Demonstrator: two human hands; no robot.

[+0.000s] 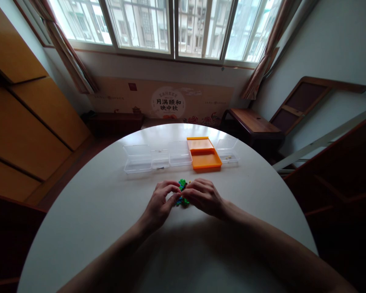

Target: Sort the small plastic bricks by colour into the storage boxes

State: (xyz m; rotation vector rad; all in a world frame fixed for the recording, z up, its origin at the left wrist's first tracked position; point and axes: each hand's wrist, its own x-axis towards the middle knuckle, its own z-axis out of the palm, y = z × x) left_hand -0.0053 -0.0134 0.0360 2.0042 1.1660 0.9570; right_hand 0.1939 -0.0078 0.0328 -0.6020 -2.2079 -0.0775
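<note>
My left hand and my right hand meet at the middle of a round white table. Both have their fingers curled and pinched around a small green and blue toy piece held between them just above the tabletop. Most of the piece is hidden by my fingers. Beyond my hands lies an open orange box with its lid folded back.
A row of clear plastic boxes sits left of the orange box, and another clear box sits to its right with small bits inside. A dark wooden side table stands at the far right. Windows run along the back wall.
</note>
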